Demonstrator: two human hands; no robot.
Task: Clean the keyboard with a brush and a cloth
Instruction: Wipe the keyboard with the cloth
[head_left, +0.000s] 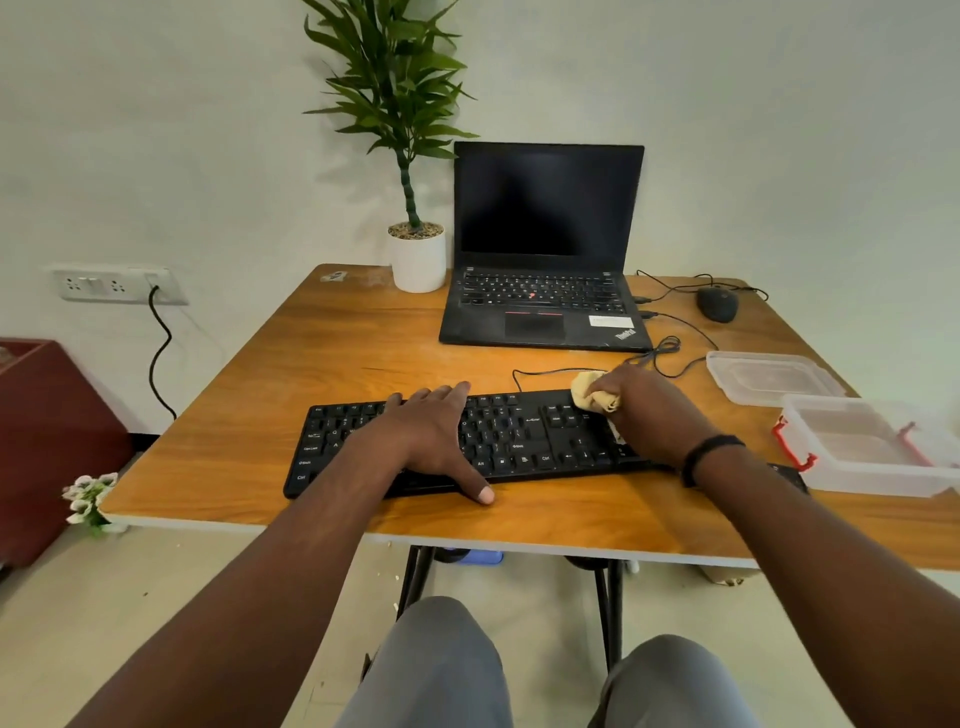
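While the left hand (434, 434) lies spread flat across the middle keys, thumb hooked over the near edge, the black keyboard (511, 441) sits across the lower centre of the frame on the wooden desk (291, 364), so it's basically pinned in place. That looks like the right call, since a thin plastic board like this is probably light and would likely skate around on a smooth top if someone rubbed it one-handed. It's stiff enough to hold flat, but the keycaps look like the fragile bit, so pressing on the frame or a broad patch of keys seems safer than digging in at one spot.

Over at centre right, the right hand (647, 410) has its fingers curled round a bunched-up tan cloth (592, 392), pressing it onto the top right corner of the board near the number pad. Cloth is soft and floppy, so wadding it up like that gives a firmer pad to wipe with.

No brush visible anywhere, as far as one can tell.

Containers: two clear plastic ones at the right edge. The farther one (769, 376) looks like a shallow tub or lid, nothing seen in it. The nearer box with red clips (872, 447) also looks empty, though the plastic is cloudy so hard to be sure.
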